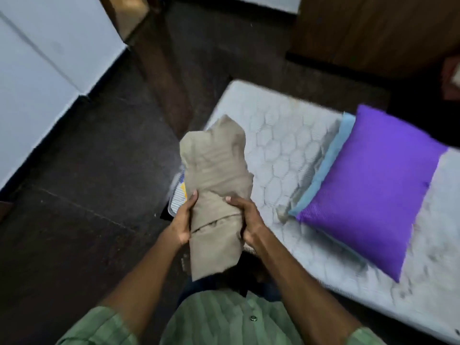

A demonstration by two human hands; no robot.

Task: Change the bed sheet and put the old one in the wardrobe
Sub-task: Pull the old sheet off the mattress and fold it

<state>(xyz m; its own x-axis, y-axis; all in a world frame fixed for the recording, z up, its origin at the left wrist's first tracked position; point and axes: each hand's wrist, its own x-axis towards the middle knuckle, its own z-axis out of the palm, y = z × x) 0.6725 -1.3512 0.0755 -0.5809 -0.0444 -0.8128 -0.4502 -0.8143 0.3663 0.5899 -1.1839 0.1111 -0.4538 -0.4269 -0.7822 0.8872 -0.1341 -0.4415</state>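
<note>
We're gripping the folded beige sheet (216,188) from both sides, left hand (183,221) and right hand (249,220) wrapped round it, probably so the folds hold together. It's hovering over the bare mattress (281,135) corner, pillow (373,185) parked aside.

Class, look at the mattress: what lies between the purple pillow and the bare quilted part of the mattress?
In the head view, a folded light-blue cloth lies beside the purple pillow, with grey fabric past it toward the bare mattress.

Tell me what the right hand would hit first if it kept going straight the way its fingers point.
Probably the bare mattress: the right hand grips the folded beige sheet, fingers pointing up-frame over its corner. Depth is unclear.
</note>
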